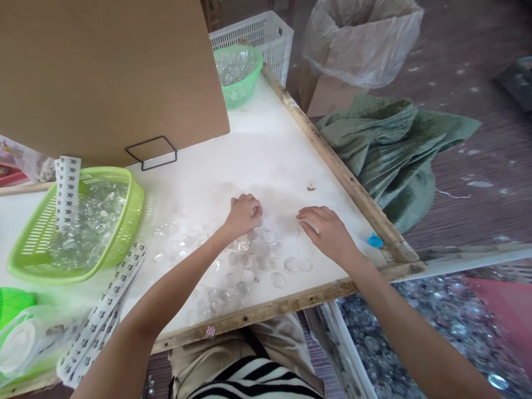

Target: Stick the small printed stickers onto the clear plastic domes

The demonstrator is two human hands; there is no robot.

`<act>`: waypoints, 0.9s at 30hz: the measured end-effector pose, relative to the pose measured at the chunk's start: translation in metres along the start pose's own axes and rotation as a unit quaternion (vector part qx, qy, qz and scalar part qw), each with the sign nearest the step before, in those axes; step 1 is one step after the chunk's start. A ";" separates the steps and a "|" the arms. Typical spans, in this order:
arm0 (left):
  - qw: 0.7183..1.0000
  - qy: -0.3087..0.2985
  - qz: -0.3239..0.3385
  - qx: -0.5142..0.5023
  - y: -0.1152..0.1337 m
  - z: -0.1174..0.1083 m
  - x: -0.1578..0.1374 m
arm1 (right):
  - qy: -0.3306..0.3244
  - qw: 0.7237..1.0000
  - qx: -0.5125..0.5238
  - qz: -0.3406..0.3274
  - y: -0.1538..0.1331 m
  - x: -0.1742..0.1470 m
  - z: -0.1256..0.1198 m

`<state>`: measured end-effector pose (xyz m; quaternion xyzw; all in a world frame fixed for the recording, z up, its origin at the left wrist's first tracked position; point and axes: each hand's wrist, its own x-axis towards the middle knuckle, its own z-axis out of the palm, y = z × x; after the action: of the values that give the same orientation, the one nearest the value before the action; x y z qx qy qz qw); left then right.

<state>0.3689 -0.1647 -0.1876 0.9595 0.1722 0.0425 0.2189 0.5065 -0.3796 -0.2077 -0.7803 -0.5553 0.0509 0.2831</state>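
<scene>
Over the middle of the white table, my left hand (244,215) is closed, its fingers curled together. What it holds, if anything, is too small to make out. My right hand (328,231) is a little to the right, with its thumb apart from bent fingers and nothing clear between them. Clear round glass pieces (277,280) lie scattered flat on the tabletop below and beside my left hand. More clear glass pieces (93,227) fill a yellow-green basket (135,221) on the left, with a strip of printed stickers (66,191) standing in it.
Wooden edging (332,160) borders the table. A large cardboard sheet (112,72) stands at the back, near a green basin (243,91). More sticker strips (103,316) lie at left. A blue cap (374,240) sits at the right corner. Below is a bin of glass pieces (436,327).
</scene>
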 end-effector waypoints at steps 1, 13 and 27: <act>1.000 0.010 -0.010 0.004 -0.001 -0.001 0.000 | -0.008 1.000 -0.004 -0.010 0.000 -0.001 0.000; 0.981 -0.047 0.165 0.092 0.021 0.017 -0.015 | 0.054 0.997 -0.048 -0.026 0.016 -0.030 -0.015; 0.990 -0.041 0.129 0.043 0.017 0.021 -0.026 | -0.031 0.998 -0.013 -0.050 -0.019 -0.051 0.002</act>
<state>0.3530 -0.1963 -0.1990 0.9832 0.0395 0.0233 0.1768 0.4701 -0.4201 -0.2119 -0.7533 -0.6028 0.0536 0.2576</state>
